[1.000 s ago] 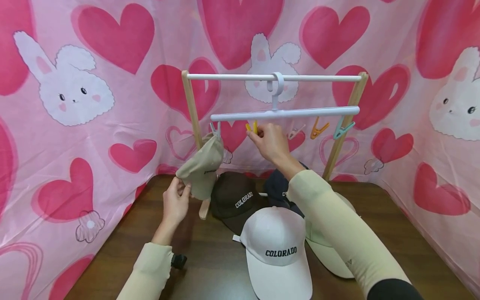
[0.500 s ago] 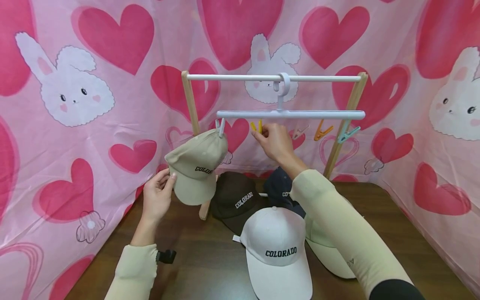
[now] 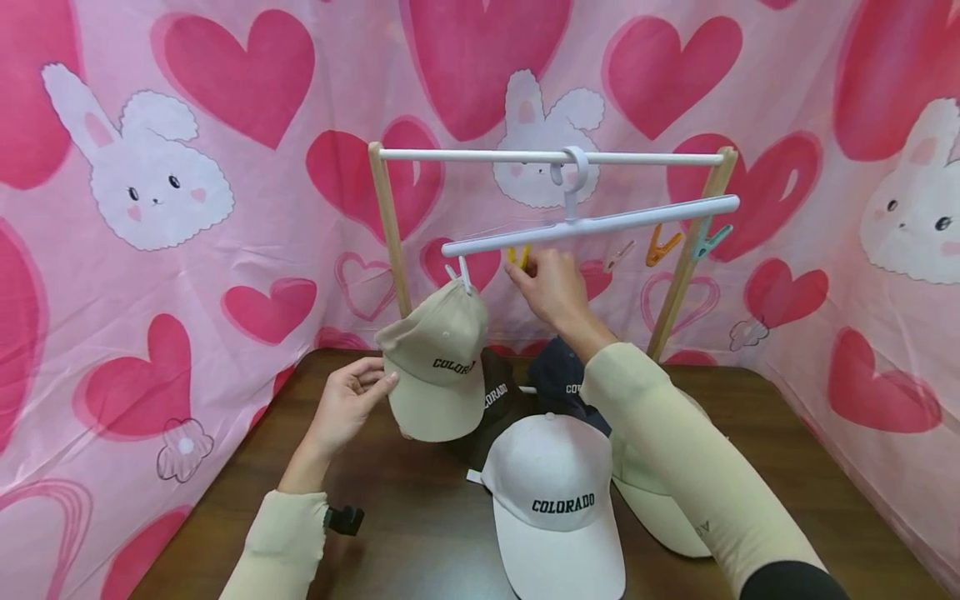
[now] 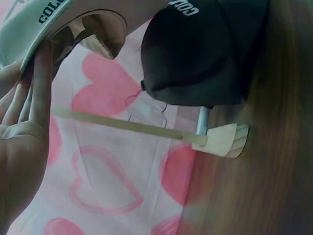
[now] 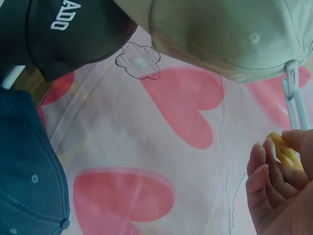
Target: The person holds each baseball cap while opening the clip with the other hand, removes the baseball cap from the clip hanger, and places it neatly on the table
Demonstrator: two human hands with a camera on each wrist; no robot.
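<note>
Beige Colorado cap (image 3: 438,367) hanging from the white clip (image 3: 462,273) of the tilted hanger bar (image 3: 592,222), steadied by straight fingers of the left hand (image 3: 347,406), right hand (image 3: 553,287) pinching the yellow clip (image 3: 519,256) open for another cap.

Rack (image 3: 390,225) stands at back of bench (image 3: 420,533). Hanger (image 3: 592,223) hangs from rack bar. Clipped cap (image 3: 438,367) hangs at hanger's left end. Four caps lie on bench below, front cap (image 3: 551,492) nearest. Clips hang along hanger's right half.
</note>
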